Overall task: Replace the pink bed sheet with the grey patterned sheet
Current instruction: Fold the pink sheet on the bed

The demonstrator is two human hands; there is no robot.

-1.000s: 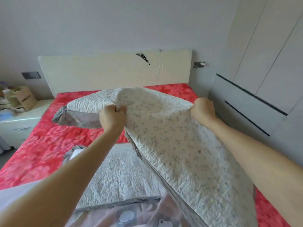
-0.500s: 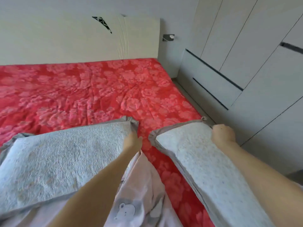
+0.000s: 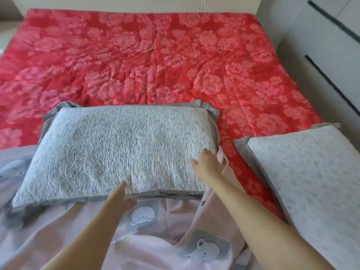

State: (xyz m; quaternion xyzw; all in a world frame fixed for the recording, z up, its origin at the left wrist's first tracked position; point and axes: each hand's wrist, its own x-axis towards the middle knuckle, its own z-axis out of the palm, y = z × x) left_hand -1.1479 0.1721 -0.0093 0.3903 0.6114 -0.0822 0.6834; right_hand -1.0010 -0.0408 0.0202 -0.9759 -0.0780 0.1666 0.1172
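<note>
A pale pink sheet [image 3: 171, 248] printed with grey bear patches lies bunched across the near end of the bed. On it rests a white textured pillow [image 3: 116, 151] with a grey frill. My left hand [image 3: 120, 195] lies with straight fingers at the pillow's near edge. My right hand [image 3: 207, 164] touches the pillow's near right corner with fingers spread. Neither hand holds anything. A second matching pillow [image 3: 303, 182] lies at the right edge of the bed, apart from both hands.
A red quilted cover [image 3: 155, 61] with pink roses spreads over the mattress beyond the pillows. A pale headboard [image 3: 136, 3] runs along the far end. White wardrobe doors [image 3: 331, 41] with dark slots stand close on the right.
I set the second pillow down at the right and my right hand let go of it. Both hands moved to the left pillow, and my view swung left and down.
</note>
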